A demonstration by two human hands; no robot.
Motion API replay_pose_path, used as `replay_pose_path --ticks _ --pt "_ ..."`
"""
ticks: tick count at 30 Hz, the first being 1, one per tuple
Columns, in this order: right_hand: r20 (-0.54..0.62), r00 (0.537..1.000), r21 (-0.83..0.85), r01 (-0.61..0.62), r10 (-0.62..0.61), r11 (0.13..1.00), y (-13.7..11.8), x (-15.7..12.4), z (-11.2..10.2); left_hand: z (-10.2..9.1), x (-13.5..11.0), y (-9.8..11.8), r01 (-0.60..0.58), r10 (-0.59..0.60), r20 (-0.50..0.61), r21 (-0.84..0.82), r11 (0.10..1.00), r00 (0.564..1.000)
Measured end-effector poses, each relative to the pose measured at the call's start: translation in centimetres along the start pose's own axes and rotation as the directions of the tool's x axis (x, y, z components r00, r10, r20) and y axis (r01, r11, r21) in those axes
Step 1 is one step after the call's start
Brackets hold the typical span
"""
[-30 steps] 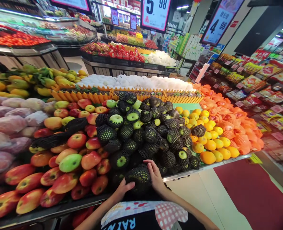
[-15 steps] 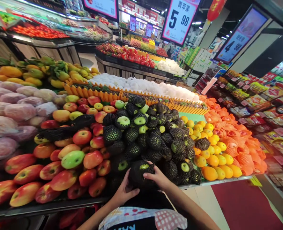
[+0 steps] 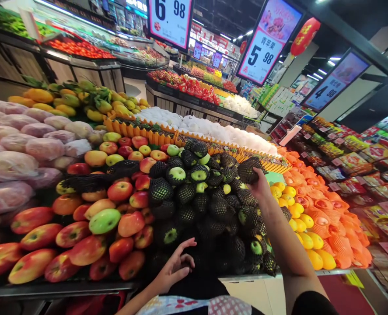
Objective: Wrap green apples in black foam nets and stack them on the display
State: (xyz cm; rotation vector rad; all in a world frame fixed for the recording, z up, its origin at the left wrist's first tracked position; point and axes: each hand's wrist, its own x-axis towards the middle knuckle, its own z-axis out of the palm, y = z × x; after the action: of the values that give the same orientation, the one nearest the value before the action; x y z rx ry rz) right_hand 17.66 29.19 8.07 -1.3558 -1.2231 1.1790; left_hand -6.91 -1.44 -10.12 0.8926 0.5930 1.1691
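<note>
Black-netted fruit [image 3: 185, 192] (heaped) crowds the stand [image 3: 65, 288] beneath price screens [image 3: 268, 43].

On the bench [image 3: 65, 288], netted fruit [image 3: 186, 192] lies between apples [image 3: 120, 191] to the left and citrus [image 3: 300, 225] to the right; a fence [image 3: 128, 130] runs behind, wrapped fruit [image 3: 210, 125] beyond it; the left hand [image 3: 177, 267] is near, the right hand [image 3: 261, 186] farther right

R sleeve [image 3: 313, 302]: blk, short, plain; R forearm [image 3: 284, 236] bare below. Torso: blk cloth [image 3: 197, 288], then lt-blue/wht band [image 3: 197, 306] w/ sm. dk-red marks [image 3: 182, 302], yellowish bit nr L end; pink/wht gingham patch [image 3: 229, 306] R of ctr. L hand [image 3: 177, 266], R hand [image 3: 260, 186] ungloved.
</note>
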Motion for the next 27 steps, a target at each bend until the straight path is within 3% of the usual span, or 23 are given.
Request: replay_pose_path --ticks 4,10,13,20,27 --pt "-0.159 0.987 -0.308 -0.061 0.012 0.949 0.2 4.7 -1.7 -0.4 0.3 -0.7 -0.016 0.016 -0.017 -0.008 1.000 1.000" --pt "-0.249 0.968 -0.655 -0.201 0.042 0.729 3.4 8.1 -3.8 -0.9 0.4 -1.7 -0.020 0.018 -0.050 -0.038 0.999 0.999" --pt "-0.202 0.978 -0.709 -0.183 0.053 0.681 4.1 9.2 -4.8 -1.1 0.6 -1.4 -0.004 0.002 -0.053 -0.034 0.999 0.999" --pt "0.074 0.997 -0.720 0.029 0.036 0.693 3.7 10.2 -8.0 -1.6 1.2 -1.9 0.011 -0.014 -0.081 -0.041 0.999 0.997" --pt "0.153 0.988 -0.830 0.141 -0.022 0.540 4.6 11.2 -9.0 -1.3 2.0 -1.0 0.066 -0.068 -0.053 -0.039 0.997 0.996"
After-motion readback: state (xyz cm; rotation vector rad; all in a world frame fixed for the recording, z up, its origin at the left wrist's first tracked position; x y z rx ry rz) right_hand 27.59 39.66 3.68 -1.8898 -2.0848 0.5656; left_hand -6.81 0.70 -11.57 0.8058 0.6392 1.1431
